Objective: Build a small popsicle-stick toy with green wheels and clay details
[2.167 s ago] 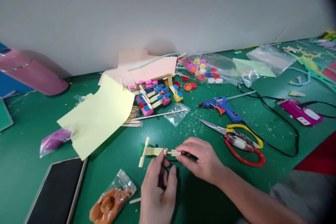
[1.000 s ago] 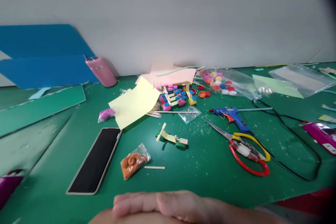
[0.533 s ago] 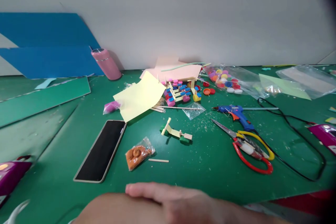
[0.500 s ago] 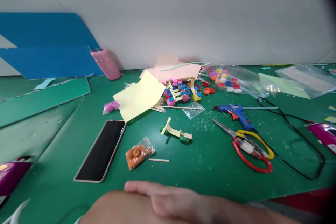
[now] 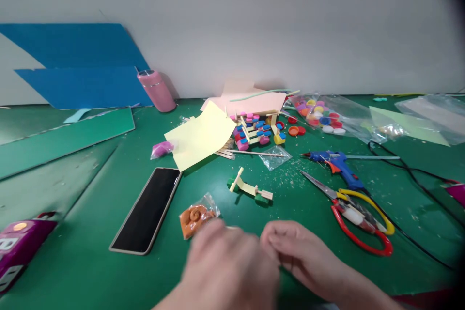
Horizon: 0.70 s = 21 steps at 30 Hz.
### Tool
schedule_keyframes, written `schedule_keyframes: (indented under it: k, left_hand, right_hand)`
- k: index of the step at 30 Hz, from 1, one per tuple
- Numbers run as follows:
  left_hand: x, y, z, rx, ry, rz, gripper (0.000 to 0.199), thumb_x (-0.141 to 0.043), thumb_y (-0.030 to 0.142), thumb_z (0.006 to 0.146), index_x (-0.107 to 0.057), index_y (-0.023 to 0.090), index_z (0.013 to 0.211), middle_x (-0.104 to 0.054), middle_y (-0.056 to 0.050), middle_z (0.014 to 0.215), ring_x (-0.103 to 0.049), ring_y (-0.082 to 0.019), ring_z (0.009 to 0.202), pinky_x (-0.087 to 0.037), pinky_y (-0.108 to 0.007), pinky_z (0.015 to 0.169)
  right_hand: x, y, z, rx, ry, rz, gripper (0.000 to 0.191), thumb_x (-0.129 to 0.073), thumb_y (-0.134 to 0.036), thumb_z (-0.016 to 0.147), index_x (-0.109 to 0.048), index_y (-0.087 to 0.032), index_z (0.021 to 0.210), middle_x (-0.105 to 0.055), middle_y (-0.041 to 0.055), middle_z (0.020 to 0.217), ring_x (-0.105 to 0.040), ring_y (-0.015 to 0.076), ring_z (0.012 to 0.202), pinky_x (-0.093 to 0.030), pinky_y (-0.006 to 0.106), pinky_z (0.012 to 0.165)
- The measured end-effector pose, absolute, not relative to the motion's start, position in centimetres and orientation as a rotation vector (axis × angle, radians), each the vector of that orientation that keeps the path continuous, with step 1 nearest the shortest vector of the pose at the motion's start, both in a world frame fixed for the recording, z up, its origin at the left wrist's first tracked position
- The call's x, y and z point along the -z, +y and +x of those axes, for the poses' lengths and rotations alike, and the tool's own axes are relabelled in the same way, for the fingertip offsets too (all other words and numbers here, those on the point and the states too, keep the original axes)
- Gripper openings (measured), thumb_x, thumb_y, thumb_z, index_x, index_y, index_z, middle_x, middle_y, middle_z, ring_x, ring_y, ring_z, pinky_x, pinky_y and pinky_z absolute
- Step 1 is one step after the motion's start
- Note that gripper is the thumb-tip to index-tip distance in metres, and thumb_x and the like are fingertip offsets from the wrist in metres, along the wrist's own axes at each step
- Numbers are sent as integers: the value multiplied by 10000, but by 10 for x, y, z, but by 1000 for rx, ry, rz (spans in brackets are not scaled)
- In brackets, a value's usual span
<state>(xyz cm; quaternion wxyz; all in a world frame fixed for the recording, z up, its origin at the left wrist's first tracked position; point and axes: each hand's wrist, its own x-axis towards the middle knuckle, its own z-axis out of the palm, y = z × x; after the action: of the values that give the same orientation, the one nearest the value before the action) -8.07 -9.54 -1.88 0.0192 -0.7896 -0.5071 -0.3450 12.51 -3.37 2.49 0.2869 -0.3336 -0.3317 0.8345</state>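
Note:
My left hand [image 5: 228, 266], smeared by motion, reaches over the table just below the bag of orange clay [image 5: 196, 218]. Its fingertips do not show clearly, and it covers the spot where a short thin stick lay. Close beside it on the right, my right hand [image 5: 305, 256] has its fingers curled and pressed together; whatever may be in them is hidden. Beyond both hands a small craft scooter model [image 5: 250, 189] of pale yellow strips, little sticks and green pieces lies on the green table [image 5: 87, 223]. Neither hand touches it.
A phone [image 5: 147, 210] lies at left, a yellow sheet [image 5: 201, 135] behind it. Scissors [image 5: 352, 210] and a blue glue gun [image 5: 336, 164] with its black cord lie at right. Farther back are small coloured models [image 5: 254, 133], bagged bottle caps [image 5: 319, 114] and a pink tumbler [image 5: 157, 91].
My hands were together at the table's near edge. Now they are apart, the left reaching forward toward the orange clay and the right curled beside it. The view has shifted slightly.

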Motion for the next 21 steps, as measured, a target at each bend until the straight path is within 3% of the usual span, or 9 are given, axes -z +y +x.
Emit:
schedule_keyframes:
  k: [3,5,8,12,17,21]
  left_hand:
    - [-13,-51,-94,995,-1674,-2308,261,-553,186,798,-547,225,1056,-578,-78,980,-574,-244,892,-460,-409,787]
    - [-17,-39,-106,877,-1866,-2164,253,-513,233,814,-526,180,1062,-545,-116,976,-561,-277,884,-459,-431,744]
    - [0,-41,-124,641,-2044,-2198,407,-487,344,810,-440,177,1178,-514,-150,1086,-528,-322,970,-462,-439,711]
    - [26,-44,-138,539,-2097,-2277,448,-498,388,788,-413,214,1191,-535,-125,1098,-534,-307,987,-462,-427,732]
    - [33,-39,-143,582,-2036,-2384,439,-523,402,777,-432,237,1174,-590,-102,1031,-561,-294,948,-457,-427,759]
    - [33,-39,-144,593,-2065,-2362,414,-527,422,771,-471,232,1135,-614,-95,1004,-572,-297,935,-462,-427,753]
  right_hand:
    - [-17,-32,136,-1916,-1023,-1062,193,-558,-341,820,-623,-160,800,-628,14,709,-531,96,626,-389,197,601]
    - [-13,-33,141,-1706,-1153,-1189,186,-536,-349,840,-607,-177,831,-613,15,733,-527,110,666,-402,209,621]
    - [-5,-36,143,-1454,-1280,-1310,180,-498,-351,861,-584,-194,881,-591,16,742,-540,130,688,-432,228,632]
    - [8,-31,139,-1088,-1443,-1412,179,-502,-290,849,-537,-213,1007,-575,37,854,-548,154,745,-468,269,681]
    - [16,-11,135,-742,-1771,-1501,509,-578,-199,763,-386,-241,1233,-513,86,1139,-512,224,978,-439,390,842]
    - [18,4,133,-711,-1987,-1489,678,-624,-184,720,-299,-236,1313,-534,85,1166,-469,265,1074,-389,466,903]
